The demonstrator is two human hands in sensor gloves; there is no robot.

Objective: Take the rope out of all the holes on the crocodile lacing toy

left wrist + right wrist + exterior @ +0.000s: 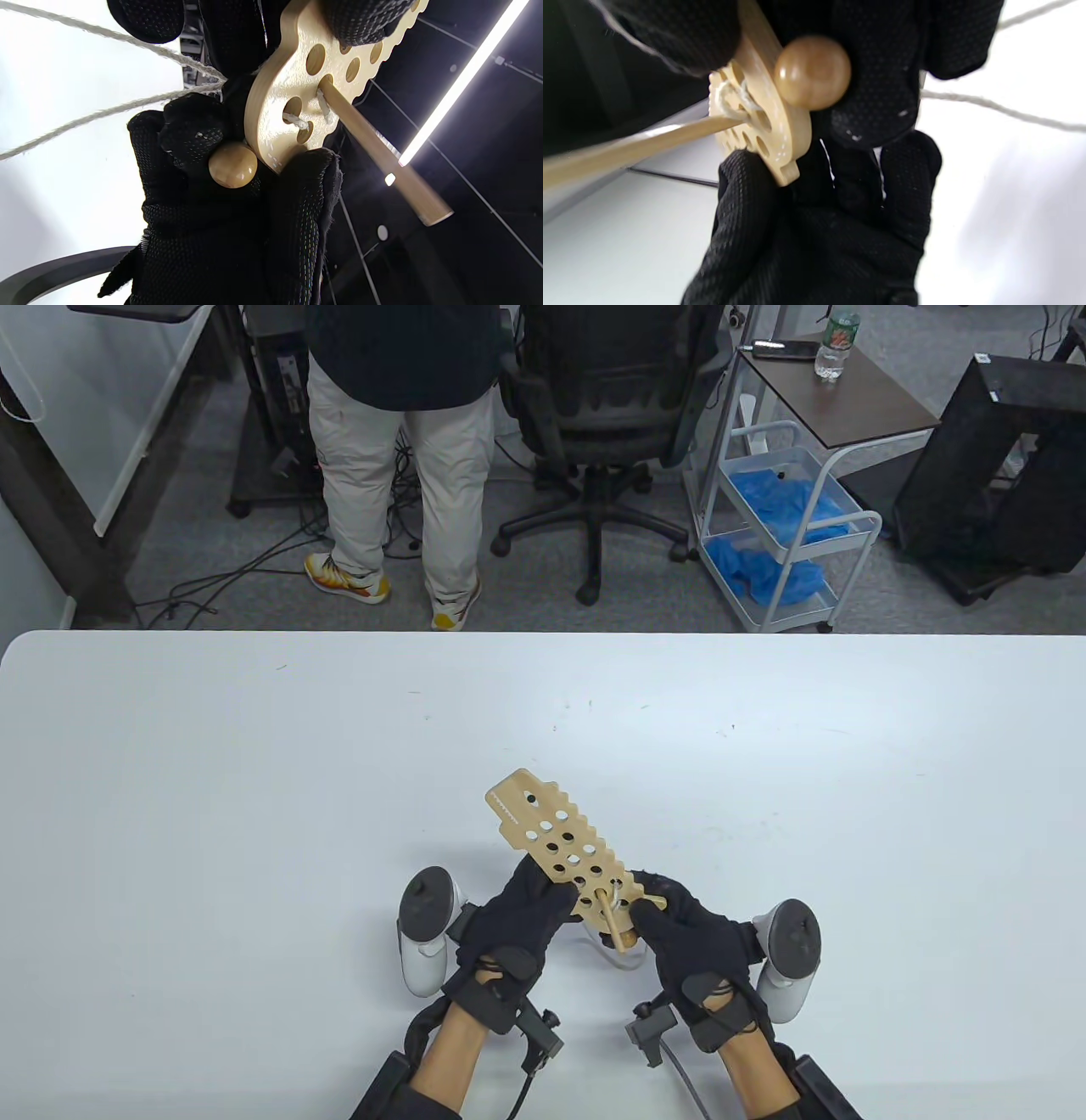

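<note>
The wooden crocodile board (556,836) with several round holes is held up off the white table (254,780), its head pointing away to the left. My left hand (530,903) grips its left edge. At the near end, my right hand (657,912) grips the board beside the wooden stick (612,914). That stick (382,156) pokes out of a hole with no finger on it. White rope (295,121) still runs through the holes by the board's (275,89) end. Loose strands (106,112) trail off below. A wooden ball (812,72) sits against gloved fingers under the board (780,131).
Beyond the table's far edge a person (399,449) stands, with a black office chair (607,398) to the right. A white cart (785,526) holding blue material and a side table (836,394) with a bottle stand further right.
</note>
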